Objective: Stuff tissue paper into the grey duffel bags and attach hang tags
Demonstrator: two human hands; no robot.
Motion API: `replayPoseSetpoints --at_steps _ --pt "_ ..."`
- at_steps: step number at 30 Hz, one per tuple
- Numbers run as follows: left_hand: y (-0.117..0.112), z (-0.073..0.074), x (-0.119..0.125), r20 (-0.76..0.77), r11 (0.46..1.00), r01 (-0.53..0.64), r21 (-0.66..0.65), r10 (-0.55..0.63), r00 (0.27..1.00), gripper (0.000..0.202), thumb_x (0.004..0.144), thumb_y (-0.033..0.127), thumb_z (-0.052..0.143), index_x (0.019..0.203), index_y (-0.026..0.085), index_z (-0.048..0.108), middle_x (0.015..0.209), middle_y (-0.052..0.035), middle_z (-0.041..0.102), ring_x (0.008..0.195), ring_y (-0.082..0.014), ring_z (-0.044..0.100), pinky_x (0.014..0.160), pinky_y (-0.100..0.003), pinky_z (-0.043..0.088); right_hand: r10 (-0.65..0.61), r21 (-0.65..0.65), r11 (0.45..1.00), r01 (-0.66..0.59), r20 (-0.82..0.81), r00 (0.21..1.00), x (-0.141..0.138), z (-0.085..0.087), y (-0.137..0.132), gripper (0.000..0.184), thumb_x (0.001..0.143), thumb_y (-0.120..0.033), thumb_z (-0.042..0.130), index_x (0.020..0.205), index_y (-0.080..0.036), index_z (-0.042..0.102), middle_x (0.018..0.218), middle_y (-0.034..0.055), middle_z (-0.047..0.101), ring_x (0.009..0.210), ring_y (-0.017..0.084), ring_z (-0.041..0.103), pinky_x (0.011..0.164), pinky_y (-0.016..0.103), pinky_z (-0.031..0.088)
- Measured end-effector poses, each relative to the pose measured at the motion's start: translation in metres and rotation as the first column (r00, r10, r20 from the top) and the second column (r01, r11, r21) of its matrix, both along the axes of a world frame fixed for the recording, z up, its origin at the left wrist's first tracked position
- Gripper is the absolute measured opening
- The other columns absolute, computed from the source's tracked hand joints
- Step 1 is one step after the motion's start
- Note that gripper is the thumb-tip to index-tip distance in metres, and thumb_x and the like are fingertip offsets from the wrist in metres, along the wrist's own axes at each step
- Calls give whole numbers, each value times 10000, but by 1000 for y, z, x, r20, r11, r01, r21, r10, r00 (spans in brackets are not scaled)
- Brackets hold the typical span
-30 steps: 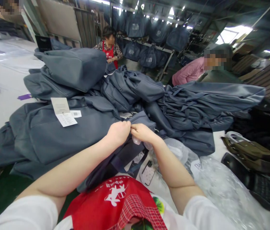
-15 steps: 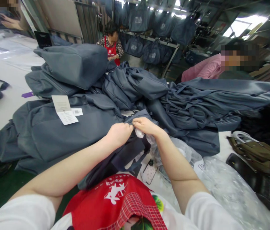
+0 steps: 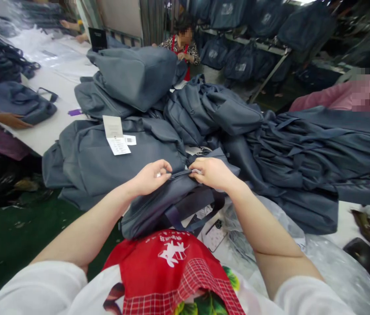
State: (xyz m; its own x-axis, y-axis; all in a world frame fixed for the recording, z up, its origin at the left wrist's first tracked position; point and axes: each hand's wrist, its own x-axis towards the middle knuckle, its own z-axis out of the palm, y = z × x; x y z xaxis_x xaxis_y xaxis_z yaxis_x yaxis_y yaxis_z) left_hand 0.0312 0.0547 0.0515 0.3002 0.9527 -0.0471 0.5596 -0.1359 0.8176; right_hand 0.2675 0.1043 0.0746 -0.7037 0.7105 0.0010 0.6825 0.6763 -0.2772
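A dark blue-grey bag (image 3: 168, 199) with a strap lies in front of me, its zipped top edge running between my hands. My left hand (image 3: 150, 177) is just over the bag's left part, fingers curled round a small white scrap (image 3: 158, 175). At the top edge of the bag, my right hand (image 3: 214, 173) pinches the zipper edge, and a bit of crumpled clear plastic (image 3: 197, 171) shows under its fingers. Behind my left hand lies a larger grey bag (image 3: 106, 164) with a folded white paper tag (image 3: 118, 145) on it.
More grey bags (image 3: 211, 107) are piled across the table. Clear plastic bags (image 3: 332, 258) and a patterned phone (image 3: 214, 236) lie at the right front. A co-worker in a red apron (image 3: 185, 46) is behind the pile; another person's hand (image 3: 17, 120) touches a bag at left.
My hands, which were together over the bag, have come apart, the left one moving left. The view has turned left, showing more of the table and another person's hand there.
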Motion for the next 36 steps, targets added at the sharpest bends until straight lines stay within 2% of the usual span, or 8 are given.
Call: replayPoseSetpoints --at_steps 6,12,16,20,22,25,30,36 --pt "-78 -59 -94 236 894 -91 -439 213 948 338 803 496 571 927 195 478 567 96 390 467 -67 360 460 -189 275 -93 54 994 100 -122 988 21 -19 -1 221 904 -339 556 1037 -230 694 1022 56 681 893 187 627 764 280 426" --pt "-160 -138 -150 -117 768 -460 -446 459 881 499 778 669 465 847 178 529 526 55 458 445 -107 443 434 -209 340 -117 -20 993 115 -186 975 25 -19 0 192 884 -314 564 986 -227 701 993 51 679 898 192 638 789 296 457" --pt "-136 -121 -137 -286 850 -509 -137 458 842 628 762 636 553 1214 200 536 975 -73 669 892 -222 630 769 -320 499 -143 -25 990 142 -257 956 8 2 -6 232 799 -320 648 1001 -208 660 1057 78 625 967 223 612 880 339 465" --pt "-80 -81 -95 -374 986 -136 100 164 913 723 737 641 600 1326 233 502 1208 -90 641 1098 -269 593 967 -371 430 -78 43 993 113 -490 868 -32 21 -27 437 731 -191 635 1158 -172 544 1248 136 522 1204 261 490 1019 388 402" --pt "-60 -73 -75 -390 996 -40 76 66 918 522 785 614 556 1139 241 647 1042 -66 709 948 -256 648 870 -346 463 29 17 1000 -24 -516 856 -53 11 -46 417 738 -82 533 1146 -169 540 1278 135 519 1227 226 482 1023 356 401" --pt "-39 -78 -64 -323 992 -124 36 129 938 440 872 559 442 862 216 719 853 -52 734 801 -233 662 740 -308 468 220 -140 955 -263 -262 940 -71 -25 -78 317 770 -28 479 1030 -155 608 1106 122 637 1065 201 597 923 300 457" --pt "-15 -88 -75 -216 968 -243 58 250 944 465 880 555 426 969 204 718 990 -59 742 949 -250 662 824 -312 468 286 -480 873 -87 359 889 -64 -76 -99 121 678 -56 663 760 -145 667 743 101 701 731 230 677 676 281 493" --pt "-30 -73 -56 -229 966 -220 134 246 942 449 885 550 435 924 206 720 960 -55 745 923 -246 666 809 -310 479 -27 -305 952 29 13 1000 -97 -79 -56 212 889 -139 496 1019 -142 663 1024 121 700 927 219 661 822 307 492"
